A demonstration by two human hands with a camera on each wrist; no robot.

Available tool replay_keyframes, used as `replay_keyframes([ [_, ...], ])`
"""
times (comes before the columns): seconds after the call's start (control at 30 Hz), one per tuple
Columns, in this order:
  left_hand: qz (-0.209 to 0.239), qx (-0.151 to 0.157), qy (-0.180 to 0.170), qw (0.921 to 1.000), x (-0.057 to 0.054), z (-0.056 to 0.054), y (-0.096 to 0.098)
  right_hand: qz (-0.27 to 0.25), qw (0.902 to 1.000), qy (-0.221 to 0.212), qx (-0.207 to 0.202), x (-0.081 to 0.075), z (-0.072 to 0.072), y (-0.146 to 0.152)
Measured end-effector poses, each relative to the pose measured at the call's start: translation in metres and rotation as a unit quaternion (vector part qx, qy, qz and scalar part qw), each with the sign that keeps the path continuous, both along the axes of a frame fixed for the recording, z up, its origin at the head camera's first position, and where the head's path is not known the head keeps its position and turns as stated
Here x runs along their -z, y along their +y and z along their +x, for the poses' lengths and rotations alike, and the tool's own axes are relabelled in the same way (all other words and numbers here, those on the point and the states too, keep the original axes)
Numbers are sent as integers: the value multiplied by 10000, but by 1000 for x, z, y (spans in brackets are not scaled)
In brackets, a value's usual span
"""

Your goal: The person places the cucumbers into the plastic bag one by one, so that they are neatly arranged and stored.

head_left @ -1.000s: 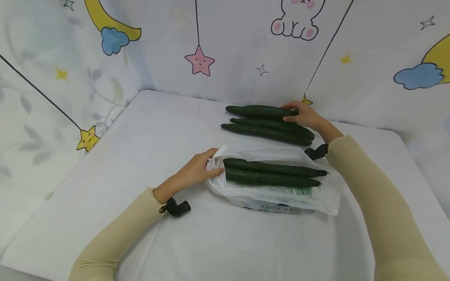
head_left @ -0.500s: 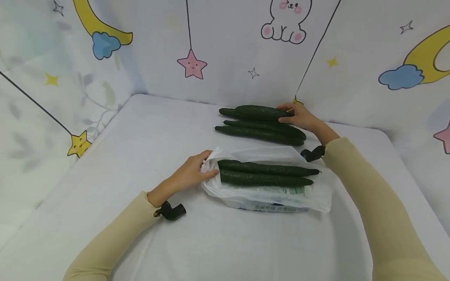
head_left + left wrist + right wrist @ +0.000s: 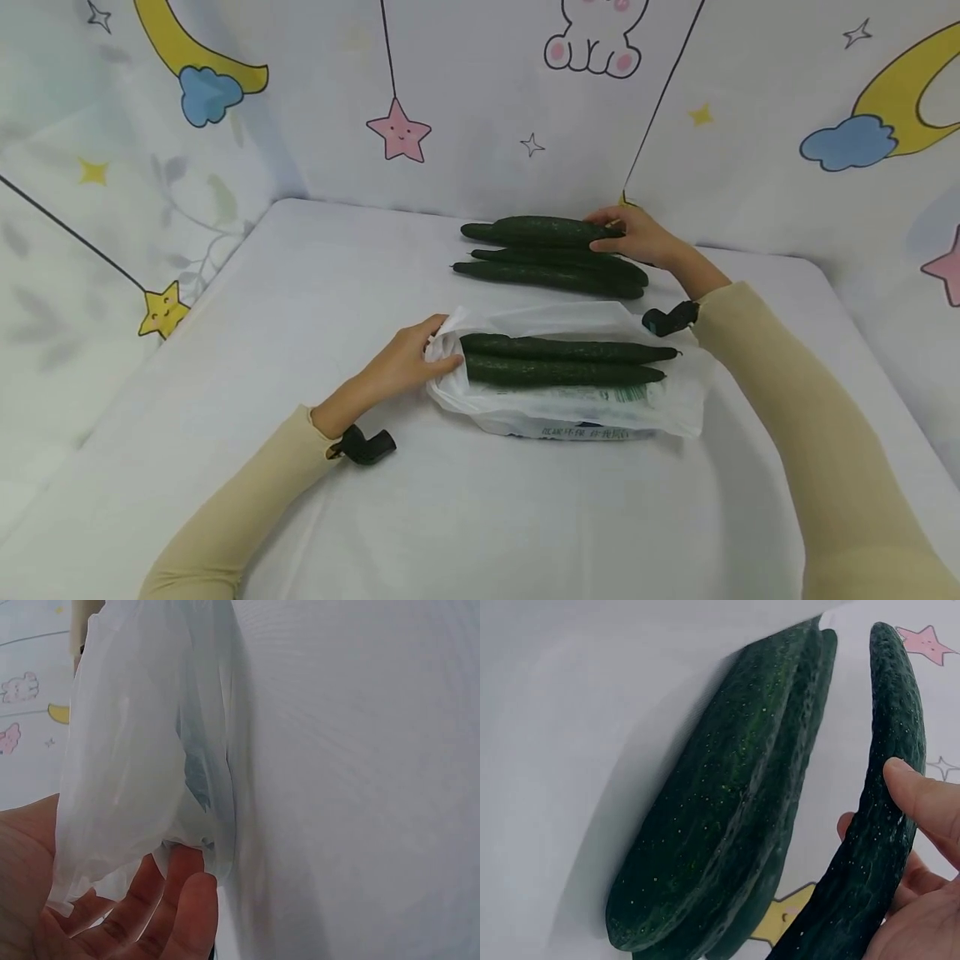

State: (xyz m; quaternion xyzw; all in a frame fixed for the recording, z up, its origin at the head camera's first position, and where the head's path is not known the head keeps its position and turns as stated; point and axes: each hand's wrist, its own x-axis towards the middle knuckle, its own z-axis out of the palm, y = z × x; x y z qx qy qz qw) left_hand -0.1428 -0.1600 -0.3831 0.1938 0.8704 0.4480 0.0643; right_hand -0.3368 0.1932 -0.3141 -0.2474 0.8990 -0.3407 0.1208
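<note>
My right hand point(image 3: 637, 236) grips the right end of the rearmost cucumber point(image 3: 540, 231). In the right wrist view, thumb and fingers pinch this cucumber point(image 3: 896, 712), which stands apart from the cucumbers point(image 3: 705, 810) lying side by side next to it. Nearer to me lies a white plastic bag point(image 3: 517, 410) with printed writing, and two dark green cucumbers point(image 3: 562, 372) rest in its opening. My left hand point(image 3: 397, 362) holds the bag's left edge. Up close in the left wrist view, its fingers curl into the thin plastic point(image 3: 127, 735); some fingertips are hidden.
A white cloth covers the table point(image 3: 337, 275). Behind it hangs a fabric backdrop point(image 3: 465, 100) printed with stars, moons and clouds. A black wrist mount point(image 3: 365, 446) sits at the left cuff, another black mount point(image 3: 670, 318) at the right, close above the bag.
The head view has shifted a little, so everything appears farther left. Both hands keep their holds on the bag and the cucumber, with hardly any other movement.
</note>
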Motion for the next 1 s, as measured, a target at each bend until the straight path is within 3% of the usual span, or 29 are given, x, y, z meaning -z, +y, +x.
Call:
replay_keyframes([
  [0.4,77,-18,36,10000,1,1,1,-284,9994,46,-211,-6,19,6],
  [0.8,33,-27,57,10000,1,2,2,-217,9954,439,-819,-20,40,-2],
  [1.0,10,-24,92,10000,1,1,3,-379,9908,844,-989,-21,51,-9],
])
